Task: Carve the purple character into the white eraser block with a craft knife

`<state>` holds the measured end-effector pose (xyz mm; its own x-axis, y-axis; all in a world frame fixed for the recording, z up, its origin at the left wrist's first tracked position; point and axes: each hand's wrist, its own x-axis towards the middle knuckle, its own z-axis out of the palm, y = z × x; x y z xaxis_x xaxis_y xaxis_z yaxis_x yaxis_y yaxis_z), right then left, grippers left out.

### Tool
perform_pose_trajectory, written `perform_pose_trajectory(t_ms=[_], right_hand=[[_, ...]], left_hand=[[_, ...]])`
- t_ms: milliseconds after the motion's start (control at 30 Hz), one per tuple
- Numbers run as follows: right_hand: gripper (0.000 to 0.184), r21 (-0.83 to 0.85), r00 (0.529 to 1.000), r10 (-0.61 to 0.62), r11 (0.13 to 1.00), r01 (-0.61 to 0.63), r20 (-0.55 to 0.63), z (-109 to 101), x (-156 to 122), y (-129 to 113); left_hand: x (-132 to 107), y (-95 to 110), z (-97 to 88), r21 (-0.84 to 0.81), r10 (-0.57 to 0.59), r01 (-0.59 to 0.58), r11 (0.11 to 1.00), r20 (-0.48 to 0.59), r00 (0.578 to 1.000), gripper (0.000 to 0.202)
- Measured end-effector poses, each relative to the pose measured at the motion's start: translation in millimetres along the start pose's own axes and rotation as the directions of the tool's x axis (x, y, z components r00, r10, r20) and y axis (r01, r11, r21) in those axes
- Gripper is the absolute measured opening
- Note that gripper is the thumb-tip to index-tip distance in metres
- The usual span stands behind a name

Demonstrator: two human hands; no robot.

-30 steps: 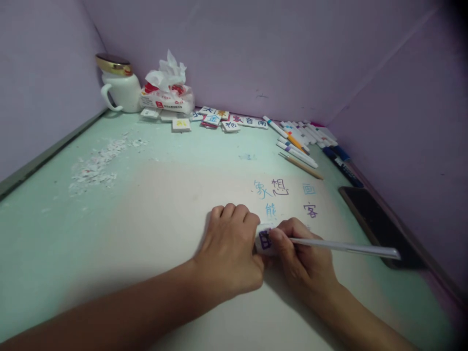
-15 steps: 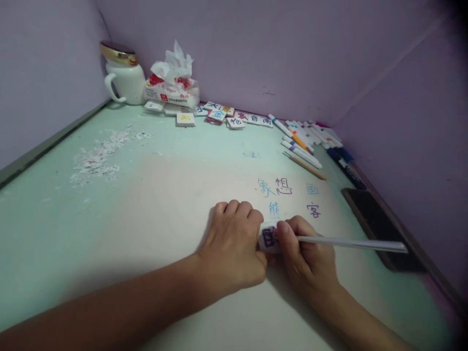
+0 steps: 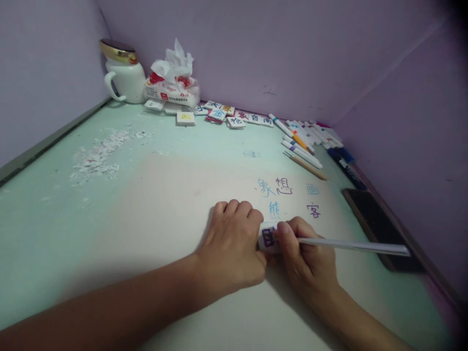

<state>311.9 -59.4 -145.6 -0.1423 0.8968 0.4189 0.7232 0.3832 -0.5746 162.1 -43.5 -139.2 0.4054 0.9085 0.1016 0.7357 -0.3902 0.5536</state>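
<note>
My left hand (image 3: pixel 232 243) is curled into a loose fist on the desk, its fingers pressed against a small white tile (image 3: pixel 268 237) that bears a purple character. My right hand (image 3: pixel 305 258) pinches a thin white-handled brush (image 3: pixel 351 245) whose tip rests on that tile; the handle points right. Both hands lie on a pale sheet (image 3: pixel 204 195) with blue and purple characters (image 3: pixel 285 195) written just beyond them.
Several markers (image 3: pixel 307 139) and a wooden brush lie at the back right. A row of character tiles (image 3: pixel 234 117), a tissue pack (image 3: pixel 171 87) and a white mug (image 3: pixel 124 75) stand along the back wall. White crumbs (image 3: pixel 98 158) are scattered left. A dark phone (image 3: pixel 380 226) lies right.
The view has shifted slightly downward over the second. The hands and the brush have barely moved on the tile.
</note>
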Motion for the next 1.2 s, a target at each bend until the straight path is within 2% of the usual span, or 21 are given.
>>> perform_pose_trajectory(t_ms=[500,1200], right_hand=[[0.032,-0.003,1.0,-0.025,1.0,0.025,-0.002,-0.2,1.1,-0.2],[0.032,-0.019,0.999,0.001,1.0,0.0,0.035,-1.5,1.2,0.6]], left_hand=[[-0.2,0.1,0.1,0.006,0.005,-0.005,1.0,-0.007,1.0,0.022],[-0.2,-0.9,-1.0,0.004,0.009,-0.009,1.0,0.007,1.0,0.022]])
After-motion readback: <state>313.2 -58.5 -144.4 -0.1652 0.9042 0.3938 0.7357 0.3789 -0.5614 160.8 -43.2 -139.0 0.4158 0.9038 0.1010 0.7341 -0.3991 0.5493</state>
